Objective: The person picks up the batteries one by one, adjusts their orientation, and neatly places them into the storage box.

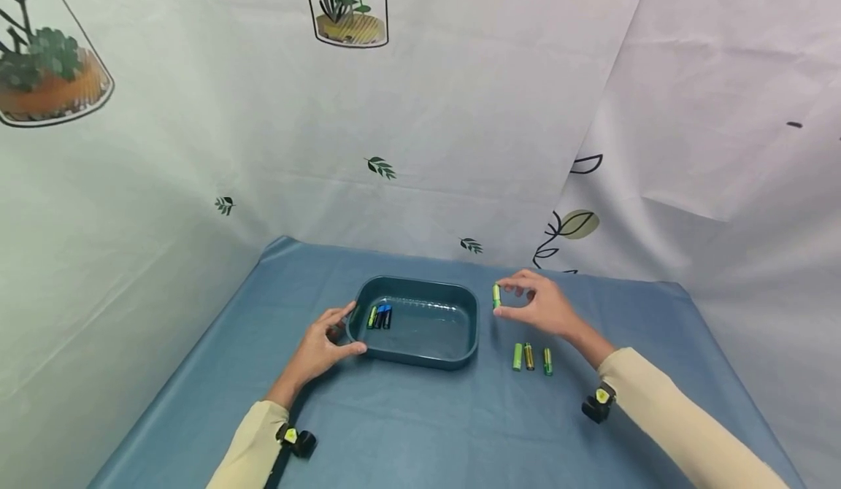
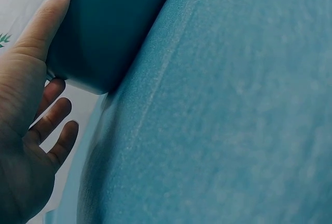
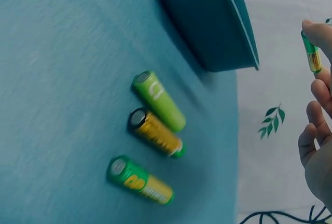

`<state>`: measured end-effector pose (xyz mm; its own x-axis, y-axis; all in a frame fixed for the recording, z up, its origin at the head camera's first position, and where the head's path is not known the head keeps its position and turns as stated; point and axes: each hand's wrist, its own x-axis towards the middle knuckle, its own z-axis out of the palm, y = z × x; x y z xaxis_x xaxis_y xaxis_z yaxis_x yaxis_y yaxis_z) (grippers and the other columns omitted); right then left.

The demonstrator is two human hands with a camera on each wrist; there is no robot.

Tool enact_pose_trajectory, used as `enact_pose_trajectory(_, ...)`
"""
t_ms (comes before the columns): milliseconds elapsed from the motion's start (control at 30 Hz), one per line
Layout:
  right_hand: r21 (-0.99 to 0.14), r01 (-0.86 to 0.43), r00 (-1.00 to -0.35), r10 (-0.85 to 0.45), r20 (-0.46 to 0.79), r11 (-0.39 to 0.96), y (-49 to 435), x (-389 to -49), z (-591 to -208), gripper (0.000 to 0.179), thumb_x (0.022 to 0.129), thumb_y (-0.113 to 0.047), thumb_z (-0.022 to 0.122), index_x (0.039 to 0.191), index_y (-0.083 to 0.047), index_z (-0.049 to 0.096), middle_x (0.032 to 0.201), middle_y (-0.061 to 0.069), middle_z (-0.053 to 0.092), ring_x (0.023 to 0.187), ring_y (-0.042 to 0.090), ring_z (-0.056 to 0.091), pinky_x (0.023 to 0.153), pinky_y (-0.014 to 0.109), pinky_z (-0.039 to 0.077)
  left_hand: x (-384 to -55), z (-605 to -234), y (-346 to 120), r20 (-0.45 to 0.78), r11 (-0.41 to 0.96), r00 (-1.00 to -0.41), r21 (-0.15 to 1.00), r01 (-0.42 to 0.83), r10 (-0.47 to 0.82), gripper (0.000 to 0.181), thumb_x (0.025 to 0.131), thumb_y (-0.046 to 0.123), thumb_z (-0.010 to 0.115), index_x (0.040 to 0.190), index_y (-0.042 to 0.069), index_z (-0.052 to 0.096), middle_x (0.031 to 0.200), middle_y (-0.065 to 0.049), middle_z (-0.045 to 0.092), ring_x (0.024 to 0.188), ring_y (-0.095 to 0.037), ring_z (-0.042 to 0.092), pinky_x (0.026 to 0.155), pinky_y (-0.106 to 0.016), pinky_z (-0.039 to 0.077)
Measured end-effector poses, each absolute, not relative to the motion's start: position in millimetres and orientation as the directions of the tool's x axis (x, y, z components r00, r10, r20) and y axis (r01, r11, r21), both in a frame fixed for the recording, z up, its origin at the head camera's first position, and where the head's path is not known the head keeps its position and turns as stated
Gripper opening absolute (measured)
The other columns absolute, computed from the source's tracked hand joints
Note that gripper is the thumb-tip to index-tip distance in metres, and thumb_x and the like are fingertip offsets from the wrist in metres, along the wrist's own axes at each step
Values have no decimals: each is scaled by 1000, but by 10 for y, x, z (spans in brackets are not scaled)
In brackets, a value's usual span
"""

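Note:
In the head view my left hand holds the left end of a dark teal rectangular tray, thumb at the front rim and fingers at the left side. Three batteries, one green and two dark with blue, lie side by side inside at the left. My right hand pinches a green and yellow battery upright between thumb and fingertips, just right of the tray and above the table. Below that hand, a light green battery, a gold and black battery and a green and yellow battery lie on the cloth.
A blue cloth covers the table. White sheets with plant prints hang behind it and along both sides. Each wrist wears a small black camera, such as the right one, over a cream sleeve.

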<state>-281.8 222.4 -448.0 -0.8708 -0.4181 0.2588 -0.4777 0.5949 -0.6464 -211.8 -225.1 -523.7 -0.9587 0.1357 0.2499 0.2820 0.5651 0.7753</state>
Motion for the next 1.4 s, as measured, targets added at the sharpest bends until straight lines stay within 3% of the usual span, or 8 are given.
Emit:
enact_pose_trajectory(100,-646,-482,-869,-419,265,591,2140,-2865,-4454,50,82,-43,87,125,-22,74,107,-2,63,93,29,59,74,36,47,-2118,-5229,-2255,249,570,-959,772,281,136,89,78,37,91,153,15,50,138,-11,56,93,-20,58,78,-40,51)
enact_pose_trajectory(367,-623,-527,-844,-445,300,578,1925,-2932,-4427,50,79,-42,89,122,-21,76,102,-7,64,87,12,56,71,33,48,-2131,-5237,-2246,249,572,-959,771,280,134,89,77,37,91,153,15,50,136,-11,57,91,-20,57,77,-39,50)
enact_pose_trajectory(667,-638,-554,-815,-504,285,535,1669,-2980,-4446,49,79,-42,89,121,-20,77,106,6,67,93,27,61,72,34,50,-2134,-5238,-2240,240,576,-962,772,269,128,90,77,37,91,153,16,50,137,-11,57,92,-19,57,78,-41,50)
enact_pose_trajectory(1100,-650,-562,-805,-518,288,512,1377,-3050,-4466,48,78,-43,89,120,-22,77,100,-7,64,85,12,56,69,34,47,-2144,-5238,-2232,254,590,-960,760,273,116,90,75,34,93,152,13,51,132,-11,59,88,-20,54,76,-37,48)
enact_pose_trajectory(1400,-668,-542,-818,-501,282,510,1225,-3081,-4544,49,79,-39,89,122,-19,77,101,-5,63,84,13,56,68,33,48,-2146,-5244,-2234,263,592,-958,756,280,118,90,75,36,92,152,13,51,132,-11,59,88,-20,54,76,-38,48)
